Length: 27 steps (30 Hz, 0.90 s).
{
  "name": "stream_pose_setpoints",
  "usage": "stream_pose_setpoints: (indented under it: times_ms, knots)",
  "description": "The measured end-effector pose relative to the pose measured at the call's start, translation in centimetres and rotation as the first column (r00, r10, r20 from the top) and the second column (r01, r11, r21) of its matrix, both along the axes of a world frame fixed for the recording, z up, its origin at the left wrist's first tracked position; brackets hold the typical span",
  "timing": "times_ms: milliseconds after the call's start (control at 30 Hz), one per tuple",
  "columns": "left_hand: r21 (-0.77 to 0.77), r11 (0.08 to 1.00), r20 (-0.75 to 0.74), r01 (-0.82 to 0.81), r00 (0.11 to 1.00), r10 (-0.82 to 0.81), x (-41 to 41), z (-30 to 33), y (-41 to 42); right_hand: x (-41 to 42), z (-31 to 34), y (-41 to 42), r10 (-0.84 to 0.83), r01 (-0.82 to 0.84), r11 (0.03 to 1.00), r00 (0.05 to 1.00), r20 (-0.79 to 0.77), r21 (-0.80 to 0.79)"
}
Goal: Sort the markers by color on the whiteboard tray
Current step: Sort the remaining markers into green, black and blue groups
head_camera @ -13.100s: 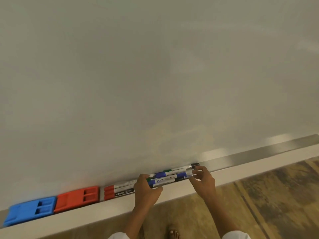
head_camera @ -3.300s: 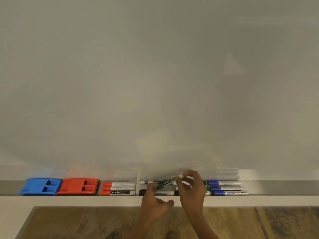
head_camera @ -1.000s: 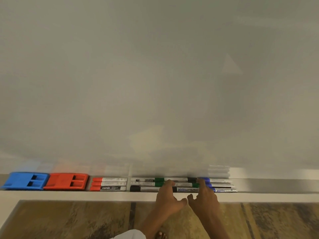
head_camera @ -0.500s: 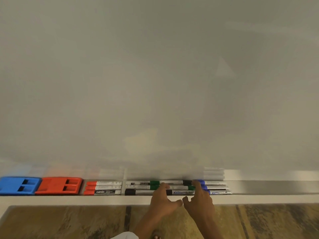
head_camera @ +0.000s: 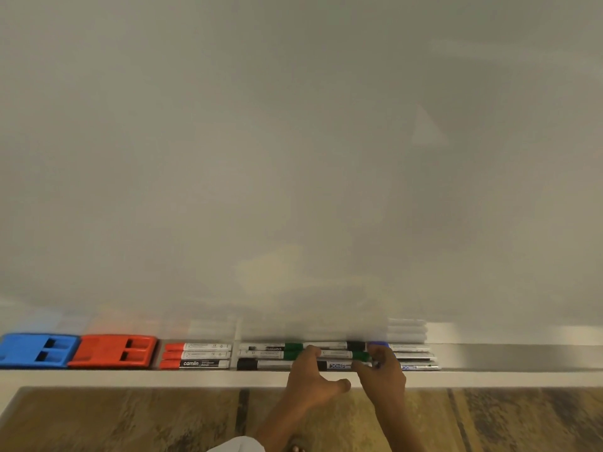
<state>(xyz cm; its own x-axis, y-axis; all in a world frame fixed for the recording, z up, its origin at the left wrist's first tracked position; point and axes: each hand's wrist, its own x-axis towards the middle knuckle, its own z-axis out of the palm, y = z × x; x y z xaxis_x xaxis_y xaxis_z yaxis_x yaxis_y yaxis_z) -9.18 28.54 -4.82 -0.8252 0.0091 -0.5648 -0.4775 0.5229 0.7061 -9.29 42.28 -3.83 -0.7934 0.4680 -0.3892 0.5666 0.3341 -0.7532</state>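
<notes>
We see three red markers point(head_camera: 195, 355) stacked at the tray's point(head_camera: 509, 357) left, green point(head_camera: 293, 351) and black markers point(head_camera: 261, 365) mid-tray, blue markers point(head_camera: 412, 356) rightmost, all lying flat lengthwise.

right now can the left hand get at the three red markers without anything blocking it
Probably yes. The left hand rests at the green markers, and the red markers lie uncovered on the tray further left, with only other markers lying between them.

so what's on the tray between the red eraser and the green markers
Three red markers, lying side by side along the tray, just right of the red eraser and left of the green markers; head view.
</notes>
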Motion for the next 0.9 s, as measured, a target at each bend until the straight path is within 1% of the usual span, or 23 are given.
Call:
stream_pose_setpoints:
  times_ms: [100,267,367,500,600,667,800,900]
  knots:
    - [0.033,0.999,0.014,-0.027,1.0,0.026,0.0,0.3,0.1,-0.1,-0.6,-0.2,-0.126,0.126,0.981,0.992,0.008,-0.149]
    - [0.134,0.984,0.009,-0.12,0.993,0.12,0.0,1.4,-0.6,-0.3,-0.6,0.1,-0.206,0.215,0.908,0.976,0.066,-0.359]
    - [0.15,0.976,-0.009,-0.159,0.987,0.162,0.0,2.1,-2.3,-0.4,0.0,-0.6,-0.179,0.185,0.866,0.982,0.056,-0.464]
    - [0.101,0.96,-0.053,-0.261,0.962,0.267,0.2,2.2,-6.4,-0.7,1.1,-3.8,-0.077,0.085,0.827,0.996,0.037,-0.555]
    - [0.055,0.941,-0.079,-0.334,0.938,0.338,0.6,1.9,-9.1,-1.0,0.7,-6.9,0.002,0.032,0.826,0.998,0.059,-0.563]
    - [0.043,0.936,-0.096,-0.349,0.931,0.352,0.8,1.7,-10.0,-1.1,0.4,-8.5,0.026,0.014,0.853,0.997,0.07,-0.521]
    - [0.028,0.95,-0.145,-0.31,0.94,0.31,1.0,1.4,-10.8,-0.7,0.4,-10.3,0.065,-0.02,0.895,0.994,0.087,-0.446]
    - [0.005,0.961,-0.139,-0.276,0.952,0.274,0.9,0.9,-11.0,-0.5,0.2,-10.6,0.081,-0.033,0.914,0.992,0.1,-0.405]
